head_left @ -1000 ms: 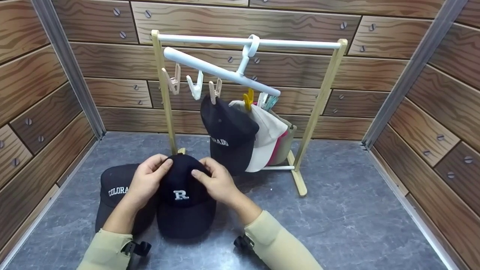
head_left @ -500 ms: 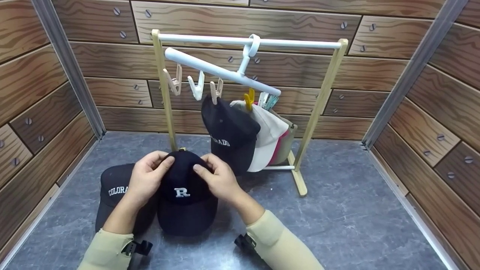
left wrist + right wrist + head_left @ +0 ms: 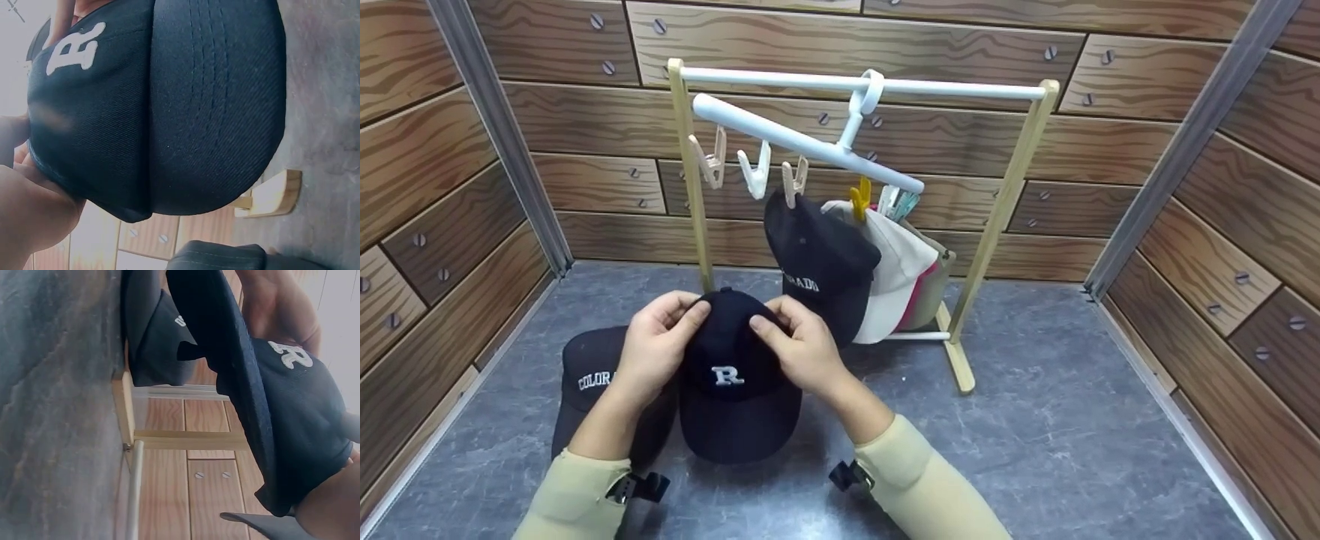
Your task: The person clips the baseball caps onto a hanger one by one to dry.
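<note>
A navy baseball cap with a white letter R is held between both hands, brim downward. My left hand pinches the crown's upper left side, thumb in front. On the upper right side my right hand pinches it the same way. In the left wrist view the cap's brim fills the middle, above the floor. The right wrist view shows the cap edge-on, apart from the grey surface. Behind my left forearm lies a black cap with white lettering, partly covered.
A wooden rack carries a tilted white clip hanger. A dark cap, a white cap and a khaki cap hang from its right-hand clips. Toward the left, a pink clip and a white clip hold nothing.
Both hands have raised the navy cap slightly and shifted it a little to the right. The grip looks the same. The hanging caps and the cap on the left stay in place.
</note>
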A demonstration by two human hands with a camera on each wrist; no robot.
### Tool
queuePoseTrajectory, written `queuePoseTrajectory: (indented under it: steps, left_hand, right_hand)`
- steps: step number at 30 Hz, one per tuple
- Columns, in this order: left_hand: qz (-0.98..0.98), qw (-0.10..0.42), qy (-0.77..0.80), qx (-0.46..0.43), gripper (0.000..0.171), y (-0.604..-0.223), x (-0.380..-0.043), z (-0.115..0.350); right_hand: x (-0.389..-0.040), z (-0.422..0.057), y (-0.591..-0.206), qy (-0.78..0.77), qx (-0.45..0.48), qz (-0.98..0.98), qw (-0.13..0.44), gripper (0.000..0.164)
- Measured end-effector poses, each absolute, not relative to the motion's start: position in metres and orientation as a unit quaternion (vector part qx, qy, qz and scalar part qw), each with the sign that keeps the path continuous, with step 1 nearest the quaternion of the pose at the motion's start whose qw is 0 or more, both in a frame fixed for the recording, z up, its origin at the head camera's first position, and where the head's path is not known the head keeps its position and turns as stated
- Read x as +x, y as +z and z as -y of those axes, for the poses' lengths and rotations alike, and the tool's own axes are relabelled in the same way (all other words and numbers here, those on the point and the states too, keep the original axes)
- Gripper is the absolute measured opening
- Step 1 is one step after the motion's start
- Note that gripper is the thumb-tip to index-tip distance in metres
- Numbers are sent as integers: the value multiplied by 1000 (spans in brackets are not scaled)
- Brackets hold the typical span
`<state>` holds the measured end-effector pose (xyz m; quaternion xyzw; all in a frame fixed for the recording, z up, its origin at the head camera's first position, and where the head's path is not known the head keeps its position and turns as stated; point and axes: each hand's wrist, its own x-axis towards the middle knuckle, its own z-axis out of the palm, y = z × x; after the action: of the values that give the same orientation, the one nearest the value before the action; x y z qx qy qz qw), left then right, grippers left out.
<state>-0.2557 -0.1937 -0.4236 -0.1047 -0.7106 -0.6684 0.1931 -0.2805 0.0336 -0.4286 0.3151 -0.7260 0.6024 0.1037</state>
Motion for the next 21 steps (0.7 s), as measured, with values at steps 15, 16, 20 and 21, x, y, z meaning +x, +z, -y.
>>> queuePoseTrajectory:
  steps: [15,16,20,21]
  left_hand:
    - [699,205,-674,-120,13,-396,-262,188]
    - [697,204,-677,-121,13,-395,-263,188]
    - [687,201,-687,-127,13,-389,-266,187]
    - [685,202,-688,-129,13,-387,-266,186]
  right_hand:
    - [-287,-38,-400,565,330,743,141,17]
    - [-287,-39,-398,561,332,744,143,17]
    - [-287,-40,-389,555,340,743,154,16]
    - [-286,-40,-386,556,343,742,154,16]
